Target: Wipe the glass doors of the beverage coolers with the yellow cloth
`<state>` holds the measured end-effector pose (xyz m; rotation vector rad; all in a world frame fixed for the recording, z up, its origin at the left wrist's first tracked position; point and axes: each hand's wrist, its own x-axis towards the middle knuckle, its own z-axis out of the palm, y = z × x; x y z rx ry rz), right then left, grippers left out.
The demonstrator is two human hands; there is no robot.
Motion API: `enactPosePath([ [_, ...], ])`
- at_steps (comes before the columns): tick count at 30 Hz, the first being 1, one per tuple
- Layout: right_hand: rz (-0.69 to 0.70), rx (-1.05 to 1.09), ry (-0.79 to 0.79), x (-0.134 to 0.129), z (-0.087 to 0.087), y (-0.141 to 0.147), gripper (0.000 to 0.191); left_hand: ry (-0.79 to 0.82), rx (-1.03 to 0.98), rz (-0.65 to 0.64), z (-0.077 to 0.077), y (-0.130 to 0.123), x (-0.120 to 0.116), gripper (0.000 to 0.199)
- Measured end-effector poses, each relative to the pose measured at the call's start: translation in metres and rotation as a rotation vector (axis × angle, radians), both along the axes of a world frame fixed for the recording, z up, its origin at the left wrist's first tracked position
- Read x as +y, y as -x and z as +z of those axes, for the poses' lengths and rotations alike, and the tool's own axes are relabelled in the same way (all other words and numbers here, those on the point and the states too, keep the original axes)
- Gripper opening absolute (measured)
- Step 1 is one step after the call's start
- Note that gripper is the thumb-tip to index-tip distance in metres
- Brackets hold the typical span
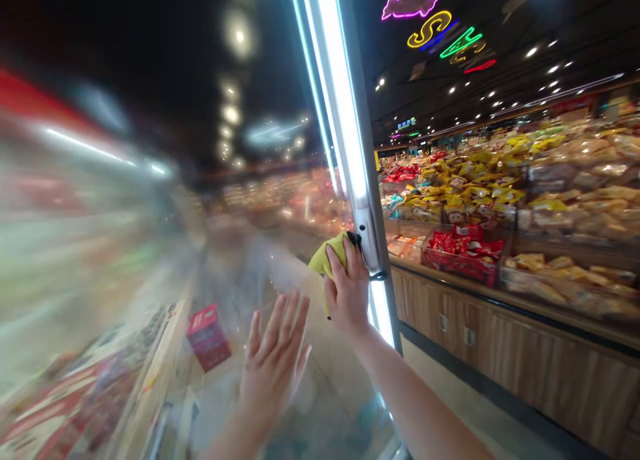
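My right hand holds a yellow-green cloth against a glass door, close to its metal frame. Its fingers lie over the cloth beside the door handle, and part of the cloth is hidden under them. Lower and to the left is my left hand, fingers stretched out and slightly apart, with nothing in it. It is raised in front of the glass; whether it touches cannot be told. A bright light strip runs along the door's edge. Haze and reflections cover much of the pane.
Right of the door, shelves hold yellow snack bags and a clear bin of red packets above a wooden cabinet. A red-pink box shows at lower left, near blurred goods. Neon signs hang overhead.
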<state>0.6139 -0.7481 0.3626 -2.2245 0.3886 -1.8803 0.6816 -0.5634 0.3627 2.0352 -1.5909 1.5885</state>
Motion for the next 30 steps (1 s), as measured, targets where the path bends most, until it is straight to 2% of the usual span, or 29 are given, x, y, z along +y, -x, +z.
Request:
enactPosePath([
  [3, 0.019, 0.085, -0.076, 0.017, -0.016, 0.002, 0.062, -0.076, 0.039, -0.02, 0.009, 0.003, 0.012, 0.084],
  [5, 0.004, 0.099, -0.111, 0.024, -0.02, 0.003, 0.064, -0.123, 0.061, -0.02, 0.014, 0.007, 0.019, 0.085],
  [11, -0.001, 0.07, -0.223, 0.028, 0.01, -0.001, 0.065, -0.164, 0.113, 0.026, 0.031, 0.015, 0.037, 0.087],
  [16, 0.109, 0.19, -0.207, 0.033, -0.003, 0.016, 0.07, -0.169, 0.16, 0.068, 0.049, 0.022, 0.054, 0.084],
  [18, 0.134, 0.177, -0.22, 0.033, 0.011, 0.017, 0.074, -0.172, 0.182, 0.094, 0.057, 0.025, 0.061, 0.082],
  [22, 0.117, 0.069, -0.212, 0.035, 0.069, -0.003, 0.07, -0.143, 0.19, 0.15, 0.069, 0.033, 0.067, 0.08],
  [24, 0.108, 0.071, -0.174, 0.039, 0.076, -0.01, 0.066, -0.128, 0.185, 0.16, 0.07, 0.037, 0.065, 0.081],
  [26, 0.153, 0.147, -0.087, 0.039, 0.057, -0.004, 0.064, -0.113, 0.192, 0.172, 0.069, 0.041, 0.063, 0.081],
  [28, 0.233, 0.258, 0.017, 0.033, 0.025, 0.011, 0.067, -0.105, 0.21, 0.188, 0.066, 0.044, 0.06, 0.083],
  [30, 0.245, 0.317, 0.023, 0.022, 0.002, 0.027, 0.073, -0.104, 0.227, 0.202, 0.063, 0.046, 0.059, 0.085],
])
